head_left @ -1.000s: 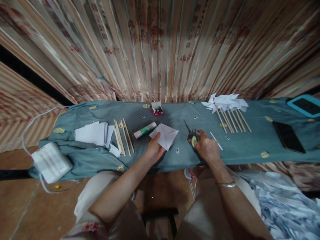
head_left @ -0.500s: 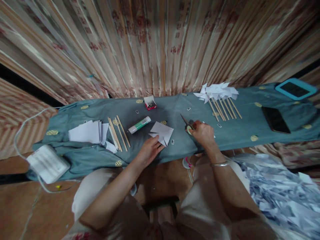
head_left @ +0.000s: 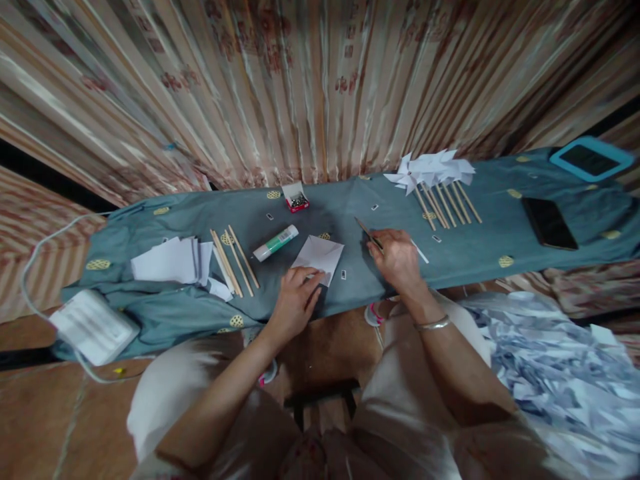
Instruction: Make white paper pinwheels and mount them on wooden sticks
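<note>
Near the middle of the cloth-covered table lies a square of white paper (head_left: 320, 251). My left hand (head_left: 294, 300) rests on its near left part, fingers loosely bent on top and thumb apart. To the right of the paper, my right hand (head_left: 397, 259) is closed around a pair of scissors (head_left: 369, 233). The blades point up and left, away from the paper, while the handles are mostly hidden in the fingers. A green and white glue stick (head_left: 275, 243) lies left of the paper. Behind it stands a small open red box of pins (head_left: 297, 203).
Wooden sticks (head_left: 242, 257) and stacked white paper (head_left: 165, 261) lie at left, near a white power strip (head_left: 95, 327). Paper pinwheels (head_left: 435, 170) on sticks lie at back right. Further right are a black phone (head_left: 549, 223) and a blue-framed tablet (head_left: 591, 160). Paper pieces (head_left: 560, 373) heap below.
My left hand has shifted slightly left, its fingers now over the paper, and the paper's slits no longer show clearly. My right hand has turned with the scissors and moved slightly left.
</note>
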`<state>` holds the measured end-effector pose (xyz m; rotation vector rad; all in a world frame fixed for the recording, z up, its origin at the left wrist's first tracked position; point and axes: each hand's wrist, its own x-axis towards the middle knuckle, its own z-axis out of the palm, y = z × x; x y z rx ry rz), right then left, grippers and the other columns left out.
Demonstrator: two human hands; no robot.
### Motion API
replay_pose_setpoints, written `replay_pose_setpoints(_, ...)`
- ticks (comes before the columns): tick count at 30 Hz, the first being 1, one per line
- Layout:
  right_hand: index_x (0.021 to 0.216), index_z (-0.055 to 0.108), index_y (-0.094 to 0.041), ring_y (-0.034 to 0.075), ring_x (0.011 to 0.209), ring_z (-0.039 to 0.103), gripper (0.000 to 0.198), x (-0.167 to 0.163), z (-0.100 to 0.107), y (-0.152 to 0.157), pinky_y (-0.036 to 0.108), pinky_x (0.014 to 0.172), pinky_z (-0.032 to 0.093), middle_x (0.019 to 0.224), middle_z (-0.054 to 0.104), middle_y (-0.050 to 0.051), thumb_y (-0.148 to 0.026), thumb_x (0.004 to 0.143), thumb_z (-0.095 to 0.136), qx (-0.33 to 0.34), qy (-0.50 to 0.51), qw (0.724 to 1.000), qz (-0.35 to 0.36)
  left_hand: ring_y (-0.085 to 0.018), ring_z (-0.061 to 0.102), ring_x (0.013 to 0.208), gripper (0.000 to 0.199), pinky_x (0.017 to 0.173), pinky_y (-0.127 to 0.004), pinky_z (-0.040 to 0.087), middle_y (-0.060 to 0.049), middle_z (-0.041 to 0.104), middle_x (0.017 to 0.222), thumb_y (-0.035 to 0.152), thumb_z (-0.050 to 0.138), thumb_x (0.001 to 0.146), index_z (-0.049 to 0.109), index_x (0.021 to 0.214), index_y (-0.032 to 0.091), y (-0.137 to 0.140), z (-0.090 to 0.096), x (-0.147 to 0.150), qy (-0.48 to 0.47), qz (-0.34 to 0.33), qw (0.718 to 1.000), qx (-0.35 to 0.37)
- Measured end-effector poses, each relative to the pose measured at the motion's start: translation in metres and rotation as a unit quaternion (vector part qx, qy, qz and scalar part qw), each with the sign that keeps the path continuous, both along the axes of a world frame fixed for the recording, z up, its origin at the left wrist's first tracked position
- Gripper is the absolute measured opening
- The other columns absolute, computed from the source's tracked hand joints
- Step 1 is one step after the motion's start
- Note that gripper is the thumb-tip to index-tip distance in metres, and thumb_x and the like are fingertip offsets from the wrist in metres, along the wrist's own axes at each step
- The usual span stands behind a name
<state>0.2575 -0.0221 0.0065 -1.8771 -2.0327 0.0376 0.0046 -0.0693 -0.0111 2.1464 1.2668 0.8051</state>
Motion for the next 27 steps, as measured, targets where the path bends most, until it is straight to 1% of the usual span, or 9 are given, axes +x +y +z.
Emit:
replay_pose_setpoints(1, 0.116, 0.069, -0.013, 0.030, 0.109, 0.061, 0.034, -0.008, -0.002, -0.001, 0.043, 0.099, 0.046, 0.118, 0.070, 0.017, -0.028, 0.096, 0.046, 0.016, 0.030, 0.998, 0.045, -0.028, 0.052, 0.117, 0.035, 0.101, -0.047, 0.040, -0.012, 0.064, 0.123, 0.023, 0.048, 0.093, 0.066, 0.123, 0.023, 0.000, -0.002, 0.003, 0.036, -0.014, 0.999, 0.012)
replay_pose_setpoints(3, 0.117, 0.069, -0.017, 0.027, 0.115, 0.059, 0.034, -0.026, -0.008, -0.003, 0.043, 0.103, 0.044, 0.123, 0.069, 0.013, -0.025, 0.098, 0.042, 0.029, 0.073, 0.986, 0.144, -0.029, 0.050, 0.118, 0.035, 0.099, -0.047, 0.039, -0.013, 0.063, 0.124, 0.022, 0.048, 0.094, 0.064, 0.126, 0.022, 0.002, -0.007, 0.009, 0.092, -0.023, 0.995, 0.026)
replay_pose_setpoints(5, 0.117, 0.070, -0.019, 0.027, 0.118, 0.057, 0.034, -0.042, -0.013, -0.003, 0.043, 0.102, 0.044, 0.131, 0.065, 0.012, -0.021, 0.097, 0.042, 0.043, 0.081, 0.974, 0.206, -0.029, 0.049, 0.119, 0.035, 0.098, -0.047, 0.039, -0.013, 0.063, 0.124, 0.022, 0.048, 0.095, 0.062, 0.127, 0.020, 0.005, -0.012, 0.012, 0.131, -0.023, 0.990, 0.036)
replay_pose_setpoints(6, 0.117, 0.070, -0.019, 0.027, 0.120, 0.055, 0.034, -0.048, -0.015, -0.003, 0.044, 0.103, 0.043, 0.134, 0.063, 0.012, -0.019, 0.097, 0.043, 0.050, 0.074, 0.971, 0.220, -0.029, 0.048, 0.119, 0.035, 0.098, -0.047, 0.039, -0.013, 0.063, 0.124, 0.022, 0.049, 0.095, 0.062, 0.127, 0.020, 0.006, -0.014, 0.012, 0.144, -0.023, 0.988, 0.041)
replay_pose_setpoints(8, 0.115, 0.071, -0.020, 0.028, 0.123, 0.053, 0.034, -0.056, -0.017, -0.002, 0.046, 0.103, 0.042, 0.139, 0.059, 0.012, -0.015, 0.094, 0.045, 0.051, 0.058, 0.970, 0.229, -0.029, 0.048, 0.119, 0.033, 0.099, -0.046, 0.039, -0.012, 0.063, 0.123, 0.022, 0.049, 0.095, 0.061, 0.126, 0.019, 0.007, -0.017, 0.012, 0.160, -0.025, 0.985, 0.054)
replay_pose_setpoints(11, 0.112, 0.073, -0.021, 0.029, 0.122, 0.053, 0.036, -0.058, -0.020, -0.001, 0.046, 0.103, 0.041, 0.138, 0.060, 0.011, -0.010, 0.091, 0.046, 0.027, 0.051, 0.970, 0.235, -0.029, 0.048, 0.119, 0.032, 0.099, -0.045, 0.039, -0.011, 0.063, 0.123, 0.022, 0.050, 0.096, 0.061, 0.126, 0.018, 0.007, -0.019, 0.010, 0.167, -0.030, 0.983, 0.066)
replay_pose_setpoints(16, 0.112, 0.074, -0.020, 0.029, 0.122, 0.052, 0.037, -0.055, -0.027, -0.003, 0.047, 0.103, 0.039, 0.137, 0.061, 0.012, -0.010, 0.089, 0.047, -0.012, 0.050, 0.966, 0.252, -0.028, 0.049, 0.118, 0.031, 0.097, -0.044, 0.039, -0.012, 0.062, 0.124, 0.023, 0.051, 0.096, 0.061, 0.125, 0.016, 0.007, -0.018, 0.010, 0.157, -0.031, 0.985, 0.063)
replay_pose_setpoints(20, 0.113, 0.074, -0.020, 0.029, 0.123, 0.051, 0.040, -0.056, -0.029, -0.004, 0.047, 0.104, 0.038, 0.138, 0.060, 0.012, -0.008, 0.088, 0.045, -0.025, 0.052, 0.968, 0.246, -0.028, 0.050, 0.117, 0.028, 0.097, -0.044, 0.039, -0.011, 0.063, 0.122, 0.023, 0.051, 0.096, 0.063, 0.120, 0.017, 0.007, -0.019, 0.010, 0.148, -0.035, 0.986, 0.069)
replay_pose_setpoints(27, 0.110, 0.076, -0.019, 0.029, 0.124, 0.051, 0.040, -0.057, -0.028, -0.001, 0.047, 0.106, 0.037, 0.139, 0.060, 0.013, -0.007, 0.086, 0.046, -0.036, 0.061, 0.967, 0.246, -0.026, 0.052, 0.114, 0.026, 0.093, -0.043, 0.039, -0.011, 0.065, 0.118, 0.022, 0.048, 0.098, 0.065, 0.116, 0.016, 0.002, -0.019, 0.008, 0.132, -0.059, 0.985, 0.096)
